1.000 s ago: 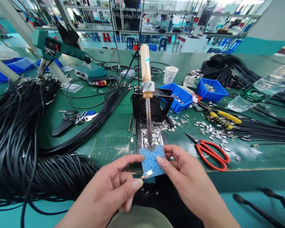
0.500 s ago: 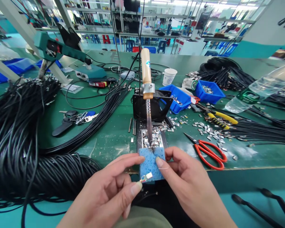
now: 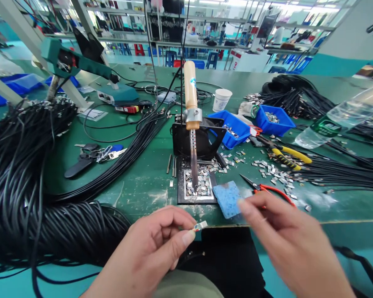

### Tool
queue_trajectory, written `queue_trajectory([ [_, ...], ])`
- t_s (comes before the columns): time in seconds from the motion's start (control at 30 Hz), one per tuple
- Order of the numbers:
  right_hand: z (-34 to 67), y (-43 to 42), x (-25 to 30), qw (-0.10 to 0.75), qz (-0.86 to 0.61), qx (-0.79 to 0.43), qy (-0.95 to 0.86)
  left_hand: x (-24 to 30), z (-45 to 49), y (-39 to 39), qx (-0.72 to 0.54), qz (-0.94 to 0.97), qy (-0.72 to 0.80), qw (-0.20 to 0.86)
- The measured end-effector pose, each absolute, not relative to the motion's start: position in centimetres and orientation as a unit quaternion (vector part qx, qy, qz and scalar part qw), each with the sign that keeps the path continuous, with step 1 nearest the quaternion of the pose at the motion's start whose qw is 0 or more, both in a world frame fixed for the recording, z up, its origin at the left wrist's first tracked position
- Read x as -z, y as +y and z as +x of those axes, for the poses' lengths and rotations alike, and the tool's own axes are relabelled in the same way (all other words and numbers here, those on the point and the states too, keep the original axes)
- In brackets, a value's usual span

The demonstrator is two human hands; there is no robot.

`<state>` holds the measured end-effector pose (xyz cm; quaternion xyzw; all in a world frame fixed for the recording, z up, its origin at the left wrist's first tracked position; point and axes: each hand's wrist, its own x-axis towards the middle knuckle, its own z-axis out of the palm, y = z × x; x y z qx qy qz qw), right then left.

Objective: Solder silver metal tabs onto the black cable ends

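Observation:
My left hand [image 3: 161,244] pinches a small metal plug connector [image 3: 200,226], its silver end pointing right; coloured wire shows at its rear. A blue sponge [image 3: 226,200] sits at a slant beside the right edge of a black-framed tray [image 3: 182,199]. My right hand [image 3: 286,236] is blurred, with thumb and finger at the sponge's right edge; whether they grip it I cannot tell. Above the tray, a soldering iron [image 3: 191,95] with a wooden handle is clamped tip down, its tip among small metal plug shells [image 3: 205,182].
Red-handled pliers [image 3: 273,190] lie behind my right hand, yellow-handled cutters [image 3: 287,157] farther back. Blue bins [image 3: 275,120], a paper cup [image 3: 222,100] and a water bottle [image 3: 332,120] stand behind. Black cable bundles [image 3: 65,231] crowd the left. A black fan [image 3: 195,140] stands behind the iron.
The sponge has moved from under the iron's tip to the right of the tray, and my right hand has gone right with it. My left hand keeps the connector, slightly farther right.

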<state>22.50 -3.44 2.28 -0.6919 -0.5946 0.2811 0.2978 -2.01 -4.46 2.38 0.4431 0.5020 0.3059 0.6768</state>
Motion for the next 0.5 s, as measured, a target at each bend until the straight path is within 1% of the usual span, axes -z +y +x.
queue_trajectory([
  [0.07,20.7,-4.0,-2.5,0.290,-0.604,-0.408,-0.620,-2.6,-1.7,-4.3,-0.294,0.467,0.505,0.663],
  [0.17,18.7,-4.2,-2.3,0.287,-0.556,-0.497,-0.601,-2.7,-1.6,-4.0,-0.282,0.497,0.508,0.645],
  [0.33,18.2,-4.1,-1.9,0.304,-0.534,-0.554,-0.562,-2.3,-1.8,-3.8,-0.278,0.525,0.500,0.629],
  [0.5,18.4,-4.3,-1.1,0.306,-0.523,-0.571,-0.554,-2.1,-2.0,-3.9,-0.275,0.525,0.497,0.634],
])
